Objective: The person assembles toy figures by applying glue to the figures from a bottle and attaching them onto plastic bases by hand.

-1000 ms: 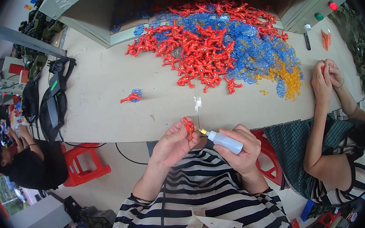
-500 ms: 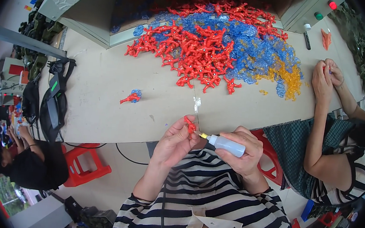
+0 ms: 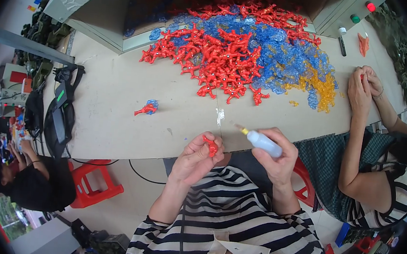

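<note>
Pale-blue plastic squeeze bottle with yellow-collared nozzle (image 3: 264, 143) pulled away rightward, right hand (image 3: 280, 158) fingers wrapped round it. Left hand (image 3: 195, 160) fingers pinched shut on 1 small glossy red plastic figure (image 3: 211, 146), no blue piece visible on it.

Beyond left fingers: 1 red figure with translucent blue piece (image 3: 147, 107), seemingly done. Farther out, left loose: heaped red figures (image 3: 223, 63), translucent blue pieces (image 3: 277, 56), translucent yellow pieces (image 3: 320, 89), crowding the far side. Right of fingers: co-worker's 2 hands (image 3: 363, 90).

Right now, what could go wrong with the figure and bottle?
1. The left hand pinches the small red figure near the edge of the table; it might slip and drop.
2. The bottle in the right hand points its nozzle over the table; a squeeze could drip there.
3. Blue pieces and yellow pieces overlap, so mix-ups are possible.
</note>
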Demonstrator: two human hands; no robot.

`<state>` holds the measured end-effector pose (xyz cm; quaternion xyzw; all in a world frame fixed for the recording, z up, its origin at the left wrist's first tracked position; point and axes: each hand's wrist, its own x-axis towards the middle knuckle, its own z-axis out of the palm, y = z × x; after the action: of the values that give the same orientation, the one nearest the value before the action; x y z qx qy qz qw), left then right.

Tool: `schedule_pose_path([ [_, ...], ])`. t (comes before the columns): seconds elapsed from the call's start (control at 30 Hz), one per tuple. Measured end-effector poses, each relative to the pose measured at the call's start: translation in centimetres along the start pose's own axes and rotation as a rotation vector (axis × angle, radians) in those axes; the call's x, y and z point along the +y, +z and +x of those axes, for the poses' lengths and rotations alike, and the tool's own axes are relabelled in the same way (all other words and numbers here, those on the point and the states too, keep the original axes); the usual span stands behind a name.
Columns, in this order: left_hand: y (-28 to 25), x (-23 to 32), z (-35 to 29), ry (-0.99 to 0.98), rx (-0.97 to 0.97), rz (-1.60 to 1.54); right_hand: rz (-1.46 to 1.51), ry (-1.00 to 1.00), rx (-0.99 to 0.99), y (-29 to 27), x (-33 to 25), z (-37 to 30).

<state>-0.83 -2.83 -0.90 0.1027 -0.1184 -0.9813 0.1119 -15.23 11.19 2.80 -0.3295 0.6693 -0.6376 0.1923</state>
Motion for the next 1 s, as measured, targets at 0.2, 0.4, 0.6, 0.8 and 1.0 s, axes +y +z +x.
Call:
schedule_pose_path([
  [0.2, -0.1, -0.4, 0.2, 0.003, -0.083, 0.056, -0.177, 0.021, -0.006, 2.5, 1.7, 2.0],
  [0.4, 0.0, -0.3, -0.5, 0.036, 0.028, 0.093, -0.258, -0.034, -0.003, 2.3, 1.3, 2.1],
  [0.6, 0.2, -0.3, -0.6, 0.015, 0.055, 0.134, -0.698, -0.174, 0.357, -3.7, 2.4, 3.5],
  [0.8, 0.3, -0.7, -0.2, -0.002, 0.028, 0.146, -0.855, -0.151, 0.388, -5.4, 3.1, 6.3],
  [1.0, 0.4, -0.8, -0.2, -0.012, 0.057, 0.165, -0.876, -0.246, 0.278, -4.1, 3.3, 7.7],
])
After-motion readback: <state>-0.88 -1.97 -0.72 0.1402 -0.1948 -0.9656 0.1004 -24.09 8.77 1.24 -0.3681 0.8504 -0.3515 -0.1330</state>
